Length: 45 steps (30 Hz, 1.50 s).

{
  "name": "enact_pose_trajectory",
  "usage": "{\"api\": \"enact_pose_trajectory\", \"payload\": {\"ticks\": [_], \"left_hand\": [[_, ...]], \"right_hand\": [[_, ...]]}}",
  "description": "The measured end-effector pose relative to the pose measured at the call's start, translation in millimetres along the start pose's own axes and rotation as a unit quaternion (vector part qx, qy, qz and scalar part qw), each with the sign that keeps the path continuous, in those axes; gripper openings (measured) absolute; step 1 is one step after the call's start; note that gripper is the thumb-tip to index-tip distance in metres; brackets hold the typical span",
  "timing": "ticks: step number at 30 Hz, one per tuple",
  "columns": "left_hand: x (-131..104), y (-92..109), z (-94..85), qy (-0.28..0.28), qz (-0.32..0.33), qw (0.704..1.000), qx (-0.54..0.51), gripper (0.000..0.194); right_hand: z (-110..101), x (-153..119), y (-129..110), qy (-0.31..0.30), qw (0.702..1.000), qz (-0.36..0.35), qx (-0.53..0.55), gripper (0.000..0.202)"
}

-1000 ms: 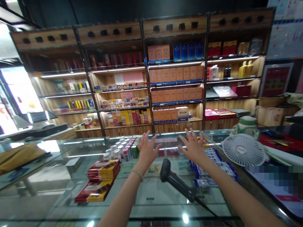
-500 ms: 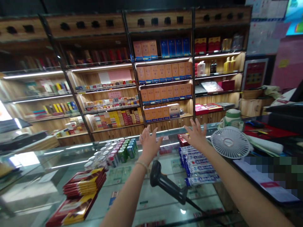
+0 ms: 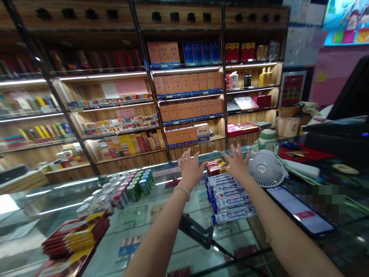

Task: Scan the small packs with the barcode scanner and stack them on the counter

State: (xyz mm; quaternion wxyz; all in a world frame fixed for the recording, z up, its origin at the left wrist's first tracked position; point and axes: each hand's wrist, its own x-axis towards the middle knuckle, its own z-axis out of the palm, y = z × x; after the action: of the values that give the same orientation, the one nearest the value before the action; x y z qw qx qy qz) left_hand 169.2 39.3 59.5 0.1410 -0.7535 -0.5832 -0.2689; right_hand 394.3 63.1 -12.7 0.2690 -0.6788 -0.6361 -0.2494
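Both arms reach forward over a glass counter. My left hand (image 3: 190,168) has its fingers apart and holds nothing; a band circles its wrist. My right hand (image 3: 238,164) is likewise spread, close to a small red and yellow stack of packets (image 3: 215,166) at the counter's far side. Below and left of the right hand lie blue-and-white wrapped bars (image 3: 232,198) in a pile, partly covered by my right forearm. A black barcode scanner (image 3: 197,231) rests on the glass, its head hidden behind my left forearm.
Rows of small cans and tubs (image 3: 123,190) stand left, with red and yellow chocolate packets (image 3: 77,234) stacked nearer. To the right are a white fan (image 3: 265,168), a phone (image 3: 301,211), a green-and-white bottle (image 3: 267,140) and a black monitor (image 3: 350,92). Stocked shelves (image 3: 188,98) line the back wall.
The view has turned right, so shelves and counter goods sit further left. My left hand is now nearer the right hand, and my left forearm covers the scanner's head. Both hands stay spread.
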Motion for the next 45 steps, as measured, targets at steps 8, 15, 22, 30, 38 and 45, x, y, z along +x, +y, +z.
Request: {"api": "enact_pose_trajectory", "payload": {"ticks": [8, 15, 22, 30, 38, 45], "left_hand": [[10, 26, 42.6, -0.07, 0.001, 0.998, 0.008, 0.064], [9, 37, 68.2, -0.135, -0.026, 0.99, 0.024, 0.066], [8, 38, 85.5, -0.173, -0.03, 0.984, 0.036, 0.064], [10, 39, 89.9, -0.192, -0.013, 0.98, 0.04, 0.063], [13, 40, 87.5, -0.197, -0.023, 0.98, 0.03, 0.058], [17, 33, 84.5, -0.178, -0.046, 0.983, 0.023, 0.063]], "right_hand": [[17, -8, 5, -0.047, 0.998, -0.021, -0.039, 0.049], [22, -8, 6, -0.068, 0.997, -0.022, -0.041, 0.053], [25, -6, 6, -0.074, 0.996, -0.029, -0.036, 0.054], [34, -6, 5, -0.087, 0.993, -0.036, -0.065, 0.05], [28, -5, 2, -0.066, 0.996, -0.037, -0.05, 0.037], [17, -2, -2, -0.052, 0.998, -0.022, -0.02, 0.037]]}}
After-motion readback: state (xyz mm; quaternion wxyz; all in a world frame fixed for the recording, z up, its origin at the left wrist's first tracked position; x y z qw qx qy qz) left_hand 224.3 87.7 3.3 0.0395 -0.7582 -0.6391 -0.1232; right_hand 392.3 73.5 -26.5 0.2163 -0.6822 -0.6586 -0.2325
